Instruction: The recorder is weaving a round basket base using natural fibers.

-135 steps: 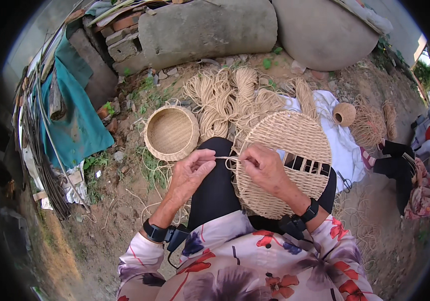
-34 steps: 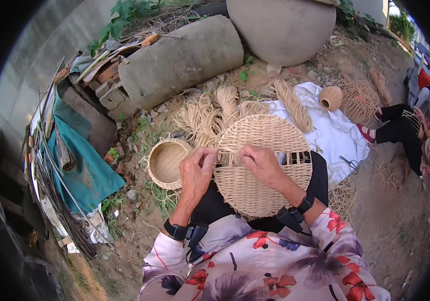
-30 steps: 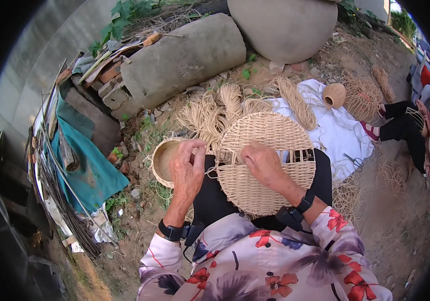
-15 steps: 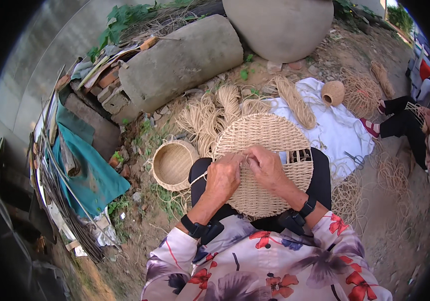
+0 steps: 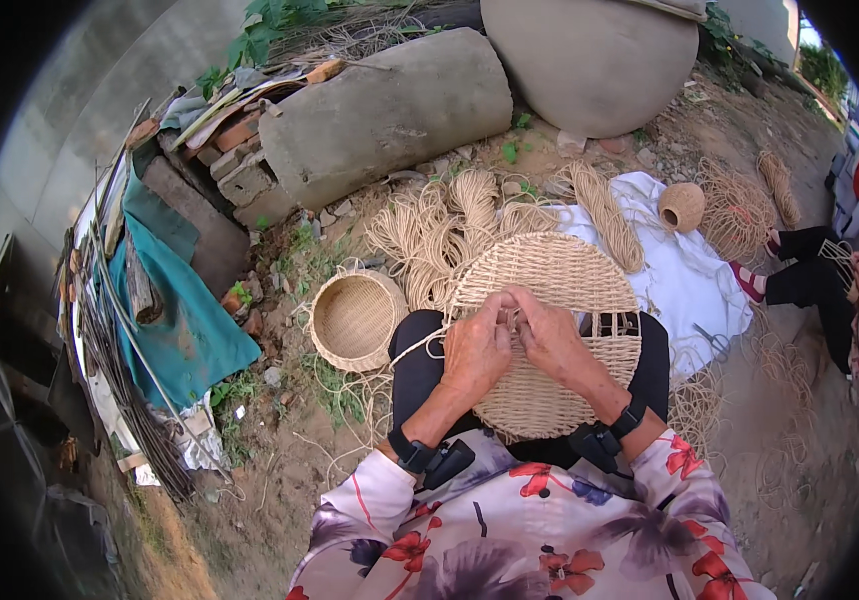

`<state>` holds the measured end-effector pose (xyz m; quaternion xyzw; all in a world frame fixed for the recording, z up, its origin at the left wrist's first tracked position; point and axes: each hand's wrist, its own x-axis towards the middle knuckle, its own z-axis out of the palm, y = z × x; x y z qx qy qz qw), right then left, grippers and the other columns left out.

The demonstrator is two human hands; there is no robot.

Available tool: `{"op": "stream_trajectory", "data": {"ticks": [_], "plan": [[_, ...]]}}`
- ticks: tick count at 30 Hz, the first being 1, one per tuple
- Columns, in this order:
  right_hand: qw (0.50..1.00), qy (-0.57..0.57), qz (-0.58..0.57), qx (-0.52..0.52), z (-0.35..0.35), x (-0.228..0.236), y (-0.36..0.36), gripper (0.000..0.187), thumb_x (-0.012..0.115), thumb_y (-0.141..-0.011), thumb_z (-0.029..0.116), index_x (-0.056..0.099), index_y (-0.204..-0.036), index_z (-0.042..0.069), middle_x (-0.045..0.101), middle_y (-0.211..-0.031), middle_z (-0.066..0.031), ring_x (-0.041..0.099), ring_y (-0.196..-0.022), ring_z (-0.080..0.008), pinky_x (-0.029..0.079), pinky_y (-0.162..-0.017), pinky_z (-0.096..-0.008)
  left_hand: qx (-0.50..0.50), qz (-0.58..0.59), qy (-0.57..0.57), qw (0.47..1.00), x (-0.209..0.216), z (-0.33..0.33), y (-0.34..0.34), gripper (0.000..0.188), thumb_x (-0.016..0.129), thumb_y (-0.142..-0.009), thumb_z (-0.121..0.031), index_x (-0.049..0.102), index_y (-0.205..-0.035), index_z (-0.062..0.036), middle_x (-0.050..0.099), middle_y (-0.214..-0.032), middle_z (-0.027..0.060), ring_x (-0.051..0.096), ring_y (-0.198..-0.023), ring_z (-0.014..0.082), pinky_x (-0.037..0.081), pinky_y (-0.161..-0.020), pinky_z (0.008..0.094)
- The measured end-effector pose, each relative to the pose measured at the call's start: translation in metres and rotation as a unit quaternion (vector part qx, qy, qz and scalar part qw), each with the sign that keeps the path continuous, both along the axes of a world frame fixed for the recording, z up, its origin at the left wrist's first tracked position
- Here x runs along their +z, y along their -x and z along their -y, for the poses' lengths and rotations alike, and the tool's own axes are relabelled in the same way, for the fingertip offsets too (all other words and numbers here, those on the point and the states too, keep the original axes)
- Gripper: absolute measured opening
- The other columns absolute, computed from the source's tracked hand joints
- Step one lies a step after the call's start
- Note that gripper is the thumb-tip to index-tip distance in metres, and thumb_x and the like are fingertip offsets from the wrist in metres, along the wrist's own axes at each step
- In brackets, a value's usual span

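A round woven cord panel (image 5: pixel 549 268) lies across my lap, with open gaps crossed by upright strands through its middle band. My left hand (image 5: pixel 475 354) is closed at the left part of that band, fingertips pinching a pale cord (image 5: pixel 415 348) whose loose length trails off to the left over my knee. Right beside it, my right hand (image 5: pixel 555 346) is closed too, its thumb and fingers pinched against the cord. The fingertips of both hands nearly meet, and the exact spot they grip is partly hidden.
Left of my knee stands a round woven basket (image 5: pixel 357 364). Ahead lie cord bundles (image 5: pixel 427 235), a white cloth (image 5: pixel 697 290), scissors (image 5: pixel 714 340) and a small round woven pot (image 5: pixel 682 207). A concrete cylinder (image 5: pixel 394 115) lies beyond. Another person's legs (image 5: pixel 814 285) reach in at right.
Both hands have drawn closer together, fingertips now raised and nearly touching. The view has shifted slightly, so the scene sits further right.
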<state>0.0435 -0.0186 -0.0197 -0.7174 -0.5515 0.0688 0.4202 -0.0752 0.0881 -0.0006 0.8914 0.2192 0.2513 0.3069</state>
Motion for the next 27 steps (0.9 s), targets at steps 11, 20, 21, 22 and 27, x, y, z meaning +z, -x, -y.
{"op": "stream_trajectory", "data": {"ticks": [11, 20, 21, 22, 27], "plan": [[0.966, -0.045, -0.206, -0.147, 0.062, -0.010, -0.023, 0.010, 0.062, -0.089, 0.005, 0.057, -0.098, 0.004, 0.049, -0.065, 0.0076, 0.045, -0.061, -0.0013, 0.035, -0.055, -0.0224, -0.002, 0.086, 0.160, 0.983, 0.036, -0.009, 0.003, 0.017, 0.062, -0.093, -0.009, 0.066, -0.110, -0.0051, 0.063, -0.080, 0.0030, 0.054, -0.062, 0.0048, 0.046, -0.055, 0.0228], [0.918, -0.196, -0.325, -0.116, 0.105, 0.022, -0.023, 0.007, 0.063, -0.094, 0.007, 0.059, -0.093, 0.002, 0.061, -0.077, 0.0029, 0.052, -0.066, -0.0022, 0.043, -0.062, -0.0192, -0.167, 0.080, 0.016, 0.983, 0.008, 0.065, -0.032, 0.018, 0.060, -0.097, -0.010, 0.070, -0.110, -0.0025, 0.068, -0.083, 0.0074, 0.062, -0.066, 0.0133, 0.051, -0.060, 0.0291], [0.908, -0.203, -0.342, -0.130, 0.104, 0.018, -0.024, 0.007, 0.064, -0.094, 0.007, 0.060, -0.093, 0.002, 0.061, -0.079, 0.0021, 0.053, -0.067, -0.0023, 0.044, -0.064, -0.0190, -0.167, 0.079, 0.015, 0.983, 0.010, 0.066, -0.029, 0.018, 0.060, -0.097, -0.010, 0.070, -0.110, -0.0025, 0.068, -0.083, 0.0074, 0.062, -0.066, 0.0133, 0.051, -0.060, 0.0291], [0.907, -0.205, -0.344, -0.131, 0.102, 0.014, -0.024, 0.007, 0.064, -0.094, 0.007, 0.060, -0.093, 0.002, 0.061, -0.079, 0.0021, 0.053, -0.067, -0.0023, 0.044, -0.064, -0.0190, -0.153, 0.078, 0.026, 0.985, 0.017, 0.065, -0.024, 0.017, 0.060, -0.096, -0.010, 0.071, -0.107, -0.0020, 0.068, -0.085, 0.0075, 0.062, -0.066, 0.0133, 0.052, -0.062, 0.0295], [0.960, -0.143, -0.198, -0.138, 0.068, 0.007, -0.009, 0.008, 0.067, -0.086, 0.002, 0.059, -0.087, 0.003, 0.060, -0.079, -0.0030, 0.059, -0.070, -0.0127, 0.049, -0.063, -0.0275, -0.098, 0.063, 0.084, 0.990, 0.023, 0.037, 0.009, 0.016, 0.061, -0.095, -0.008, 0.068, -0.106, 0.0008, 0.068, -0.085, 0.0067, 0.063, -0.068, 0.0117, 0.053, -0.064, 0.0283]]}}
